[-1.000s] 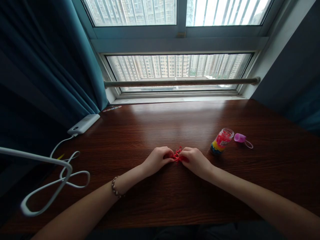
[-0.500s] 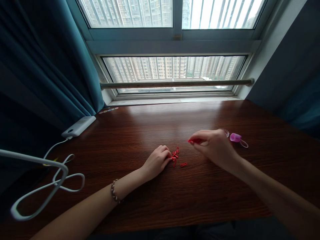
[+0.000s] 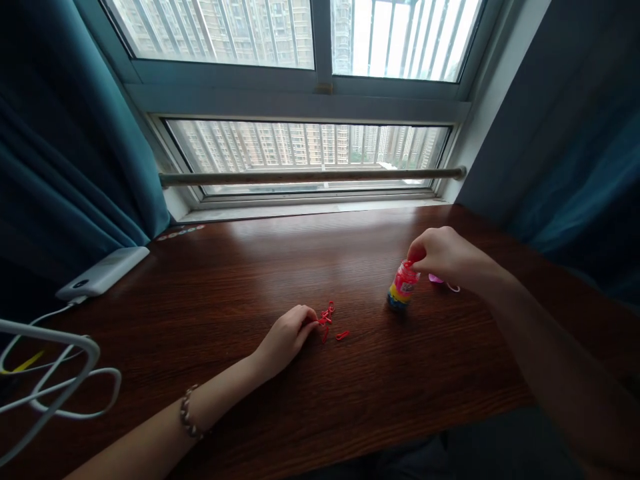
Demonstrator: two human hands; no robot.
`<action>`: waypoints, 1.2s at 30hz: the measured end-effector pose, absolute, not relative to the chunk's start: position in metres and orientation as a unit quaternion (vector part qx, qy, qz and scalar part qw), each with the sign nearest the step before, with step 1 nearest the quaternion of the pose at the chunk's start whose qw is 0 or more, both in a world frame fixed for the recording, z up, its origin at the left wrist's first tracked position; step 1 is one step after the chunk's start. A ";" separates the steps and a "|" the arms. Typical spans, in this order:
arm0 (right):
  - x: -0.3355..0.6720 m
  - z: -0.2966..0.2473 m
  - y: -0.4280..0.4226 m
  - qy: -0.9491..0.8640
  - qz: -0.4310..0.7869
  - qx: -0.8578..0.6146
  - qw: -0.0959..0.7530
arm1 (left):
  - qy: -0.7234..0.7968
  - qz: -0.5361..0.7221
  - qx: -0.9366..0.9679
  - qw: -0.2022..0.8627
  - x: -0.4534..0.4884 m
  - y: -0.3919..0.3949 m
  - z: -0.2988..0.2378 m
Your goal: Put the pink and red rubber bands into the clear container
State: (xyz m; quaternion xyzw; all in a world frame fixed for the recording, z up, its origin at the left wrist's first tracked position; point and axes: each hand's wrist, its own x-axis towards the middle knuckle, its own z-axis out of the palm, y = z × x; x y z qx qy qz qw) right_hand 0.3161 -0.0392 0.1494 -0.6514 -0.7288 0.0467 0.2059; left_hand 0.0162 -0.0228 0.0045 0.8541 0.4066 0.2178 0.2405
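My left hand (image 3: 286, 337) rests on the dark wooden table (image 3: 320, 393), fingers curled and pinching a small cluster of red clips (image 3: 327, 315); a loose red clip (image 3: 343, 335) lies just to their right. My right hand (image 3: 443, 255) hovers over the mouth of a small jar (image 3: 402, 288) with coloured layers, its fingertips pinched together on a red clip at the jar's opening. The jar stands upright. A pink lid (image 3: 440, 280) with a loop lies behind the jar, mostly hidden by my right hand.
A white power bank (image 3: 103, 272) sits at the table's far left with a white cable (image 3: 60, 383) looping towards the front left corner. A window with a metal rail (image 3: 310, 177) runs along the back. Teal curtains (image 3: 65, 147) hang on both sides.
My right hand left the cluster with a red clip and moved right and back to the jar's mouth. My left hand stayed on the cluster. The camera view shifted right.
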 end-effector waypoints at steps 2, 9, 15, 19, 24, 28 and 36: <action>0.315 0.151 -0.042 -0.721 0.034 -0.663 0.196 | 0.397 0.231 0.856 0.239 0.015 -0.023 0.003; 0.315 0.168 -0.050 -0.702 0.054 -0.696 0.143 | 0.348 0.247 0.872 0.240 0.013 -0.018 -0.004; 0.317 0.171 -0.060 -0.722 0.052 -0.662 0.194 | 0.341 0.246 0.873 0.249 0.014 -0.018 -0.003; 0.320 0.162 -0.069 -0.760 0.101 -0.619 0.172 | 0.339 0.239 0.874 0.254 0.014 -0.018 -0.002; 0.326 0.146 -0.069 -0.789 0.074 -0.603 0.094 | 0.331 0.241 0.877 0.250 0.013 -0.017 -0.001; 0.326 0.143 -0.061 -0.788 0.061 -0.613 0.011 | 0.324 0.248 0.879 0.247 0.013 -0.017 -0.002; 0.329 0.134 -0.041 -0.800 0.168 -0.575 0.016 | 0.354 0.277 0.862 0.235 0.014 -0.018 0.000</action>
